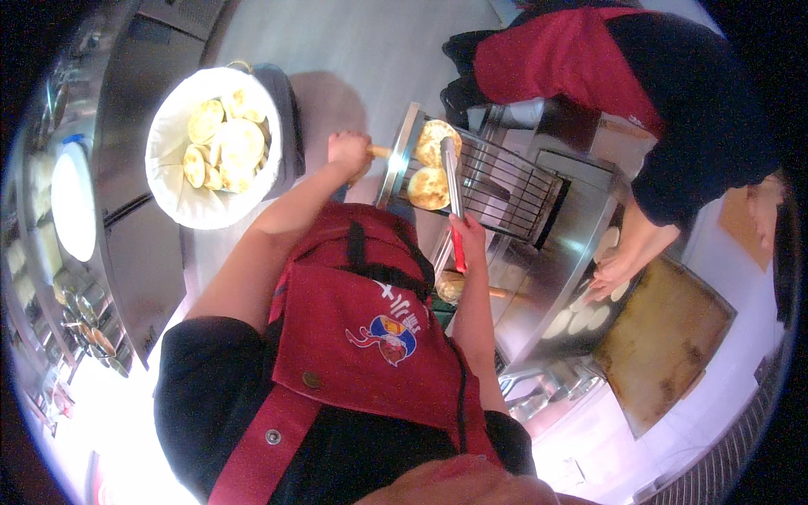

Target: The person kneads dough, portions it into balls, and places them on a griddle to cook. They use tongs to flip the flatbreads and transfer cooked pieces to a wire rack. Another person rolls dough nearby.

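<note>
My left hand (350,154) grips the wooden handle (380,151) of a pulled-out metal drawer with a wire rack (505,189). Two browned round flatbreads (429,188) lie on the rack just behind the drawer's steel front. My right hand (468,237) holds metal tongs (452,170) with red grips, whose tips rest at the upper flatbread; whether they pinch it I cannot tell. To the left, a round basket (161,189) lined with white cloth holds several browned flatbreads (240,144).
A co-worker in a red apron (543,60) stands at the upper right, one hand (612,271) over pale dough rounds (581,320) beside a browned square griddle plate (663,341). Steel cabinets (148,107) line the left. A second wooden handle (499,292) projects near my right forearm.
</note>
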`<state>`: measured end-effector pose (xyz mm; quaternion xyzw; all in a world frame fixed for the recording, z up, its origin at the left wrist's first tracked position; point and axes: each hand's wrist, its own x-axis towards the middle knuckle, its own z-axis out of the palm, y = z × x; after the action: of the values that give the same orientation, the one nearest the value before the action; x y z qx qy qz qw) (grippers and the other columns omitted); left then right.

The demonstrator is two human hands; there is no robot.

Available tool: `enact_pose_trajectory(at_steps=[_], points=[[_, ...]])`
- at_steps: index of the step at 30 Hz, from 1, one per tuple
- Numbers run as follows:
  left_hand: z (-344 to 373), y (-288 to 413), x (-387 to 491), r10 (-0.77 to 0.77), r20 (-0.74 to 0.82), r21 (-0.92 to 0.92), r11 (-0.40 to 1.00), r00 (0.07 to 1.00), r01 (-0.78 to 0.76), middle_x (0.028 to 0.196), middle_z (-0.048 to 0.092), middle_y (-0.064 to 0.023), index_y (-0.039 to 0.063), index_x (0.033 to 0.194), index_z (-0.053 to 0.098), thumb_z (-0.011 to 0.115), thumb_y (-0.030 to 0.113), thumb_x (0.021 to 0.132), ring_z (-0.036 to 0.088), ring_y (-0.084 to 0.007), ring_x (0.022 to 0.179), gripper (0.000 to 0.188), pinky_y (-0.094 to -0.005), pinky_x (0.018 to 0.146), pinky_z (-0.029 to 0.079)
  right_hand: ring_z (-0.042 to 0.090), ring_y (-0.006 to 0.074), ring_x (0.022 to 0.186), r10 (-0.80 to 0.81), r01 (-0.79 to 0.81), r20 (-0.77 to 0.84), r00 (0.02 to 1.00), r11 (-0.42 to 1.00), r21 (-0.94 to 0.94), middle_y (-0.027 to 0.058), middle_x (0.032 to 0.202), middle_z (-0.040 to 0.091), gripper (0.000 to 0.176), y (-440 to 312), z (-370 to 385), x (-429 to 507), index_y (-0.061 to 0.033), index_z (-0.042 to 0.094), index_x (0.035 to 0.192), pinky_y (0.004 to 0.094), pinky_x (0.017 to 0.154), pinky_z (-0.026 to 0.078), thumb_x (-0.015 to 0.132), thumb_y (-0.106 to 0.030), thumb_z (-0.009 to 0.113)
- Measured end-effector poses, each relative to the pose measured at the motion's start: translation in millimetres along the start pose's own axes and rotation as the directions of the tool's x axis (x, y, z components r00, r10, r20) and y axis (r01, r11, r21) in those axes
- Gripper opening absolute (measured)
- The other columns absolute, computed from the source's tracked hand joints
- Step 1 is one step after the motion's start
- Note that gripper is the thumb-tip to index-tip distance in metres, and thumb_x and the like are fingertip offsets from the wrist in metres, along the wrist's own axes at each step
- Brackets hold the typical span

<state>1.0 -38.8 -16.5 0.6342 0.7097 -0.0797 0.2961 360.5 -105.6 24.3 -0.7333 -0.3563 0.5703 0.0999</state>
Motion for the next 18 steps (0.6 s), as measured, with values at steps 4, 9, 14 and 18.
enact_pose_trajectory(at_steps=[4, 9, 14, 18], points=[[0.4, 0.4, -3.9, -0.001, -0.022, -0.003, 1.000, 1.000, 0.001, 0.098, 0.068, -0.0027, 0.021, 0.094, 0.071, 0.069, 0.037, 0.081, 0.060, -0.0244, 0.102, 0.021, -0.0437, 0.089, 0.042, 0.057, 0.0185, 0.095, -0.027, 0.027, 0.064, 0.998, 1.000, -0.005, 0.0101, 0.108, 0.061, 0.058, 26.5, 2.7, 18.4, -0.0040, 0.059, 0.124, 0.0305, 0.084, 0.044, 0.083, -0.042, 0.073], [-15.3, 5.0, -1.7, -0.012, 0.049, 0.000, 1.000, 0.999, 0.012, 0.097, 0.068, -0.0027, 0.021, 0.096, 0.071, 0.070, 0.037, 0.080, 0.063, -0.0246, 0.100, 0.022, -0.0436, 0.086, 0.044, 0.052, 0.0075, 0.054, -0.039, 0.039, 0.000, 0.999, 0.993, 0.115, 0.0002, 0.072, 0.063, 0.025, -6.2, 27.1, 26.4, -0.0060, 0.066, 0.097, 0.0230, 0.048, 0.042, 0.089, -0.030, 0.069], [-11.8, 3.6, -4.5, -0.027, 0.013, -0.043, 0.999, 1.000, 0.027, 0.096, 0.070, -0.0032, 0.020, 0.090, 0.073, 0.070, 0.036, 0.078, 0.064, -0.0229, 0.099, 0.020, -0.0441, 0.083, 0.045, 0.054, 0.0071, 0.058, -0.040, 0.028, 0.055, 0.998, 0.978, 0.208, -0.0010, 0.077, 0.064, 0.024, -53.4, 14.1, -51.0, -0.0035, 0.066, 0.102, 0.0223, 0.052, 0.044, 0.089, -0.024, 0.069], [0.2, 1.3, 1.4, -0.055, -0.036, -0.050, 0.997, 0.998, 0.053, 0.097, 0.070, -0.0069, 0.017, 0.096, 0.073, 0.067, 0.035, 0.080, 0.064, -0.0245, 0.101, 0.025, -0.0450, 0.085, 0.046, 0.053, 0.0122, 0.065, -0.246, 0.245, 0.090, 0.965, 0.969, 0.027, -0.0011, 0.077, 0.062, 0.023, -135.5, 57.2, -89.0, -0.0046, 0.068, 0.105, 0.0299, 0.059, 0.045, 0.088, -0.020, 0.067]])
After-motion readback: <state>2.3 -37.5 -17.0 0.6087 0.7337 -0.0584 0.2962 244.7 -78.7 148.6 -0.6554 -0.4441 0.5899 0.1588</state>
